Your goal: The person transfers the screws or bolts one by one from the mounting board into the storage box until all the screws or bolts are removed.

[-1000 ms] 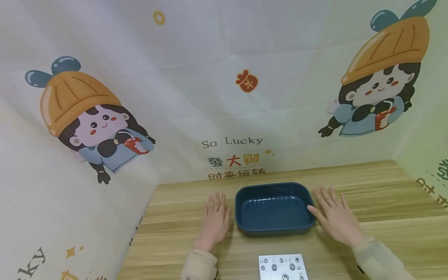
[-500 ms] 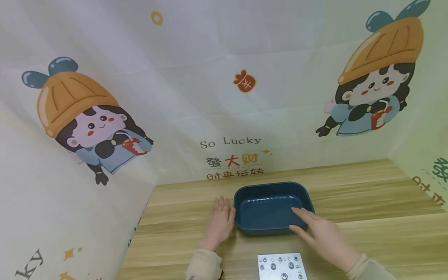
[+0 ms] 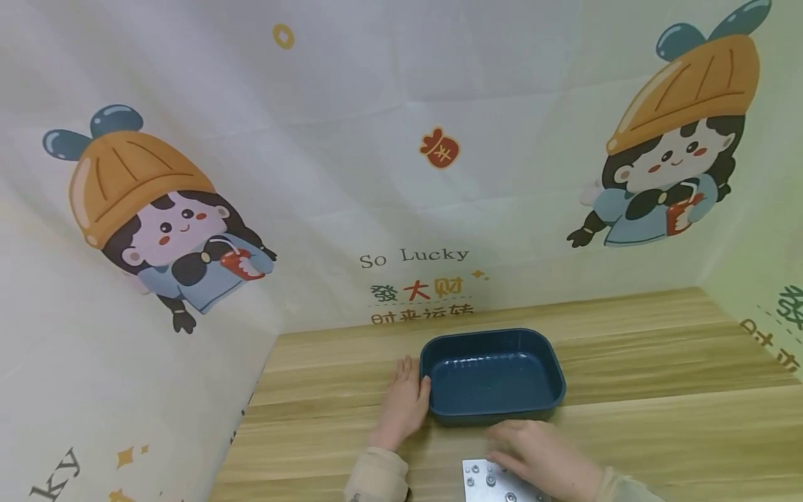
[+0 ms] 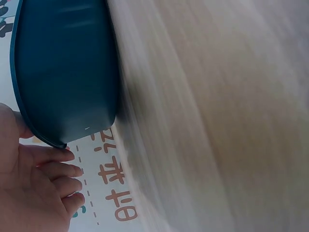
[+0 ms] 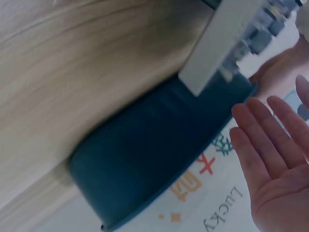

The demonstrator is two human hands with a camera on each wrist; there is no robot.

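Dark blue tray [image 3: 492, 383], silver panel [image 3: 482, 487] — tan, wood-streaked table [image 3: 652, 355]; white backdrop [image 3: 370, 160] printed with orange-hatted cartoons [image 3: 141, 181].

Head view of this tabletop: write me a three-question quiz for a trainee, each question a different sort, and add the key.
1. Short answer: Which hand partly hides the silver-grey, rectangular, metal-looking plate with round fittings?
2. True or false: The dark-blue, glossy, rounded-rectangular dish lies with its open side facing down.
3. Fill the gap: In this view, the left hand is at the ____ side of the dish.

Key:
1. The right hand.
2. False; its open side faces up.
3. left
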